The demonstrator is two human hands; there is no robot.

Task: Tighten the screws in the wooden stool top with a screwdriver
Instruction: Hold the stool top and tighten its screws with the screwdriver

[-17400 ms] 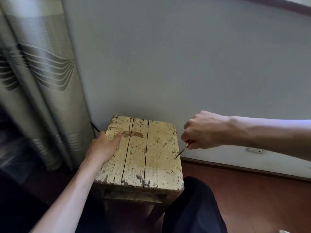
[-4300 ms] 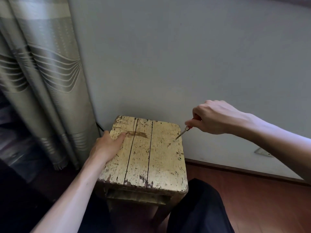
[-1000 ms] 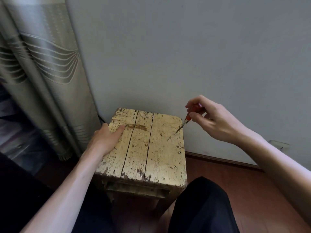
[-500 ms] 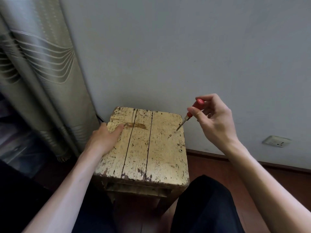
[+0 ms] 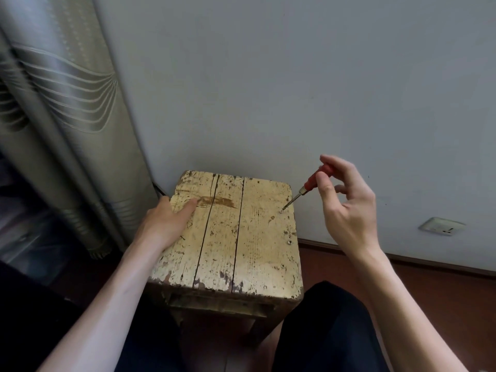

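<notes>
Screwdriver slants down-left from pinching grip of right hand onto stool top, whose left edge left hand grips.

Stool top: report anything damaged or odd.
The stool top is worn: cream paint flaked to bare wood along the near edge, dark open cracks run between its planks, and a brown scraped patch marks the far left.
</notes>
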